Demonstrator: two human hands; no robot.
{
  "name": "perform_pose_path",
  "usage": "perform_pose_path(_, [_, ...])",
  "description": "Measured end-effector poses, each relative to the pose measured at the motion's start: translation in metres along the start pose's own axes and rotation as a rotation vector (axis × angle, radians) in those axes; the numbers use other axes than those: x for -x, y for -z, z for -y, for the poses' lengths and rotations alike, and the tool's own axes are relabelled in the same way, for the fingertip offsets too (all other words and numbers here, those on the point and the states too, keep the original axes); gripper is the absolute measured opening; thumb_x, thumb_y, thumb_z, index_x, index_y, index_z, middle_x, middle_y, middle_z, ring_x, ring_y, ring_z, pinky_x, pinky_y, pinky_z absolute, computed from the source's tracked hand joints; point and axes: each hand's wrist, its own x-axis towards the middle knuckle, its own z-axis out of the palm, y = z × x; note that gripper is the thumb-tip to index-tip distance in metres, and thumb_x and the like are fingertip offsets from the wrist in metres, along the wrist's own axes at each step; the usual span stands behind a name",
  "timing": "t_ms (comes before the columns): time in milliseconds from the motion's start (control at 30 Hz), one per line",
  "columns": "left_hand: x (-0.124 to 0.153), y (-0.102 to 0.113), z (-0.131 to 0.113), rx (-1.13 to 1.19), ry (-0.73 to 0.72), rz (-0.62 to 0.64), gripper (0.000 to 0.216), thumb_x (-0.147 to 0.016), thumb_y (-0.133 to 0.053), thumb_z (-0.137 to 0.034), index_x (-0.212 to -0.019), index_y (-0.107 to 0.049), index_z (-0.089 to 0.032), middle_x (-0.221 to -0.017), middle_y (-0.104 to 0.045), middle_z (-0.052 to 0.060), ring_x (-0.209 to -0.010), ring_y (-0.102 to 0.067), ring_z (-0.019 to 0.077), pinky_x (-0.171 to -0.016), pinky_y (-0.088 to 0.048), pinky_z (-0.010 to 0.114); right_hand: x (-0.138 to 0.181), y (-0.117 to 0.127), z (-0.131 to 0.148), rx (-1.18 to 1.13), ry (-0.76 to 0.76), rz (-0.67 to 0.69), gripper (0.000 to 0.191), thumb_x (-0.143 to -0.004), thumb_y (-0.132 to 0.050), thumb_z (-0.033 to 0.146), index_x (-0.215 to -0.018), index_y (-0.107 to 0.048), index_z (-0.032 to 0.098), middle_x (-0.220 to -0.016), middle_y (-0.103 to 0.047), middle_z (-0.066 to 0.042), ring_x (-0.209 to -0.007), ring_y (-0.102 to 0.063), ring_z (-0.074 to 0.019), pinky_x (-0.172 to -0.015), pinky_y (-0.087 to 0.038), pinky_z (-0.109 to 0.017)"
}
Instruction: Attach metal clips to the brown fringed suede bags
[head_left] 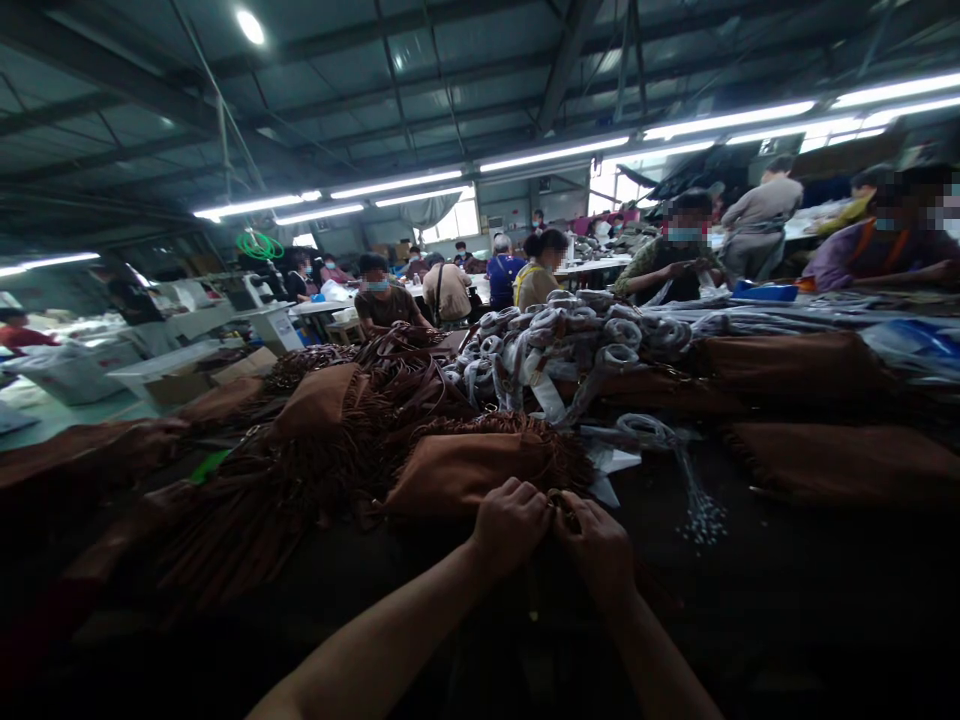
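Note:
My left hand and my right hand meet at the near edge of a brown fringed suede bag lying on the dark table. Both hands have their fingers closed around a small dark part at the bag's edge; what that part is stays too dim to tell. Fringe runs along the bag's top edge.
More brown fringed bags pile up to the left and flat brown pieces lie right. A heap of grey-white coiled straps sits behind. A bundle of white tags lies right of my hands. Several other people work at tables beyond.

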Motion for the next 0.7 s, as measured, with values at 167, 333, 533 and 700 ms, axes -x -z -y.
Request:
perform_pose_path(167, [-0.001,0.002,-0.001,0.062,0.081,-0.013,0.017,-0.090,-0.048,-0.030,-0.081,-0.059,-0.020,-0.084,-0.061,0.004,-0.083,-0.052,0.0180,-0.073,-0.044,0.032,0.001,-0.002,-0.001,0.023,0.012,0.001,0.029,-0.089,-0.048,0.027,-0.108,-0.064,0.012,-0.095,-0.070,-0.011,-0.086,-0.065,-0.0202,-0.079,-0.051,-0.031])
perform_pose_path(333, [-0.003,0.000,-0.004,0.113,0.181,-0.022,0.021,-0.089,-0.049,-0.033,-0.076,-0.059,-0.020,-0.081,-0.060,0.005,-0.081,-0.053,0.0178,-0.072,-0.044,0.031,0.003,-0.002,0.001,0.005,0.006,0.015,0.028,-0.089,-0.048,0.028,-0.107,-0.064,0.013,-0.097,-0.070,-0.011,-0.089,-0.066,-0.0203,-0.080,-0.051,-0.031])
perform_pose_path(533, [-0.004,0.016,-0.004,0.258,0.232,0.000,0.021,-0.084,-0.057,-0.041,-0.093,-0.061,-0.022,-0.093,-0.061,0.003,-0.092,-0.054,0.0187,-0.081,-0.045,0.032,0.014,0.012,0.011,-0.035,-0.106,0.059,0.029,-0.087,-0.048,0.030,-0.109,-0.061,0.016,-0.099,-0.068,-0.009,-0.086,-0.065,-0.0198,-0.079,-0.051,-0.031])
perform_pose_path(700, [0.039,0.052,0.039,0.137,0.189,-0.002,0.061,-0.068,-0.076,-0.031,-0.123,-0.049,-0.025,-0.122,-0.054,0.006,-0.119,-0.044,0.0260,-0.105,-0.032,0.046,0.008,0.038,0.009,0.012,-0.081,0.099,0.041,-0.078,-0.058,0.035,-0.116,-0.058,0.019,-0.112,-0.061,-0.011,-0.103,-0.057,-0.0264,-0.088,-0.047,-0.041])
